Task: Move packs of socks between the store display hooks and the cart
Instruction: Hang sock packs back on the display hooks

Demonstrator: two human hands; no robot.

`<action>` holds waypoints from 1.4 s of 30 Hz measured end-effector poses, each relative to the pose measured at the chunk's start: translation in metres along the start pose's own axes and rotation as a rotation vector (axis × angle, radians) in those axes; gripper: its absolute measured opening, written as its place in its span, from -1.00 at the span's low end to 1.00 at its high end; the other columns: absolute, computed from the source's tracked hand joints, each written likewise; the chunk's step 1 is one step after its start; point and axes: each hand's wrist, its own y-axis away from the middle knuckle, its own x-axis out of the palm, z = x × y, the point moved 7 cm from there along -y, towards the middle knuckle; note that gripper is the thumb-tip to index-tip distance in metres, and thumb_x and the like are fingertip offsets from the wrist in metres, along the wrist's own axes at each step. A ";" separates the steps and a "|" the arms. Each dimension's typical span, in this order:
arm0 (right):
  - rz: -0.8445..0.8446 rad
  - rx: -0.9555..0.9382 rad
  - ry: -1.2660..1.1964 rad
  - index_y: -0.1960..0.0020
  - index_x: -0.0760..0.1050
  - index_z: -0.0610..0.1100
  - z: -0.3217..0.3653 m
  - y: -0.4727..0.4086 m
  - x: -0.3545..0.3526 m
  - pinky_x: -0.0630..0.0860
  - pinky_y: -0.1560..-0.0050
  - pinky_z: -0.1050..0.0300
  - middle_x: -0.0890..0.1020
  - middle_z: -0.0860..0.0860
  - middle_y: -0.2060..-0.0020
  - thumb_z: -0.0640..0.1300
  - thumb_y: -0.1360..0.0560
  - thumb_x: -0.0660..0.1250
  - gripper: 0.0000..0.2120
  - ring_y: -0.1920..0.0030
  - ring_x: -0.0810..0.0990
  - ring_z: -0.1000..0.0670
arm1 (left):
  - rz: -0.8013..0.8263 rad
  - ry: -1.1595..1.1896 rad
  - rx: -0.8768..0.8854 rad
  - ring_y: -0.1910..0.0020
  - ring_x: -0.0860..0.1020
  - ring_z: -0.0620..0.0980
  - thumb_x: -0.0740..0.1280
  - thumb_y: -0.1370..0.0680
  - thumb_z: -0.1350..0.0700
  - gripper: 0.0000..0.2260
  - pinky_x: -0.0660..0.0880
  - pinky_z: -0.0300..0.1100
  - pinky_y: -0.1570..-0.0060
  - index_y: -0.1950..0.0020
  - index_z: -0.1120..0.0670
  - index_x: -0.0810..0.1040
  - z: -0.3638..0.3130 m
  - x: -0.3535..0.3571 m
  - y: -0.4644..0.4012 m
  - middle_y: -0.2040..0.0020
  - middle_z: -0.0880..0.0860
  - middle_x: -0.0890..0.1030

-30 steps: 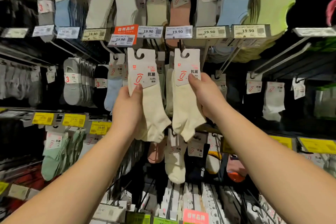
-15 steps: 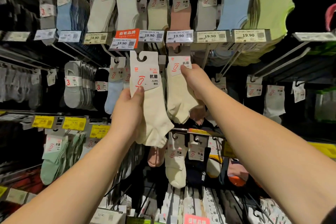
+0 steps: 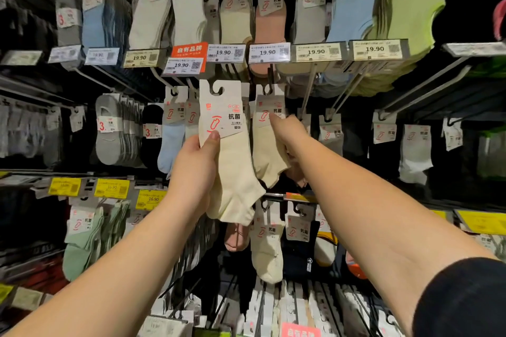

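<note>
My left hand [image 3: 195, 169] grips a cream sock pack [image 3: 227, 156] in front of the display, thumb on its white card, the card's hanger slot free of any hook. My right hand [image 3: 289, 134] holds a second cream sock pack [image 3: 267, 150] farther back, and that pack's card hanger sits on a display hook [image 3: 269, 82] under the 19.90 price tags. No cart is in view.
Rows of hooks carry sock packs in grey, blue, green, pink and cream above, beside and below my hands. Price tag rails [image 3: 317, 52] run across the upper row, yellow tags [image 3: 111, 188] across the lower. Bare metal hooks [image 3: 347, 90] jut out at the right.
My right hand has carried its cream pack up and back from beside the left pack onto the hook. My left hand has kept its pack nearly still.
</note>
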 end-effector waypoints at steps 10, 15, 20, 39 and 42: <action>-0.081 -0.054 0.080 -0.46 0.29 -0.20 -0.014 0.023 -0.021 0.50 -0.27 -0.10 0.47 -0.15 -0.35 0.23 -0.57 0.27 -0.34 -0.30 0.50 -0.19 | 0.014 -0.023 -0.023 0.05 0.68 -0.11 0.24 -0.69 0.04 -0.81 0.56 -0.33 0.19 -0.19 0.11 0.56 0.004 -0.001 -0.002 -0.04 0.01 0.70; 0.092 -0.265 -0.054 -0.08 0.53 -0.06 0.007 0.087 -0.018 0.50 0.05 0.05 0.64 0.02 0.05 0.20 -0.66 0.13 -0.64 0.03 0.61 -0.01 | 0.068 0.040 -0.054 0.10 0.70 -0.14 0.22 -0.69 0.08 -0.82 0.58 -0.30 0.23 -0.21 0.12 0.53 0.007 0.015 -0.003 -0.03 0.01 0.70; 0.166 -0.350 -0.149 -0.05 0.51 0.03 0.012 0.120 -0.008 0.44 0.04 0.16 0.57 0.21 0.17 0.27 -0.63 0.13 -0.64 0.13 0.53 0.19 | 0.094 0.059 -0.065 0.02 0.70 0.00 0.25 -0.68 0.07 -0.87 0.63 -0.08 0.01 -0.14 0.09 0.54 0.007 0.039 -0.004 -0.04 0.07 0.71; -0.051 -0.269 -0.150 -0.02 0.58 -0.18 0.028 0.052 -0.034 0.45 0.27 0.16 0.66 0.00 0.21 0.11 -0.64 0.24 -0.64 0.26 0.59 0.02 | 0.139 -0.068 -0.113 0.00 0.68 0.06 0.31 -0.63 0.01 -0.75 0.57 -0.10 0.09 -0.21 0.14 0.56 0.002 0.079 -0.068 -0.06 0.10 0.71; -0.043 -0.236 -0.153 0.05 0.56 -0.17 0.025 0.042 -0.030 0.42 0.27 0.17 0.61 -0.08 0.27 0.11 -0.61 0.28 -0.66 0.30 0.56 -0.04 | 0.144 -0.080 -0.131 -0.01 0.65 0.08 0.32 -0.62 0.00 -0.72 0.53 -0.12 0.10 -0.24 0.14 0.55 0.010 0.081 -0.077 -0.07 0.10 0.69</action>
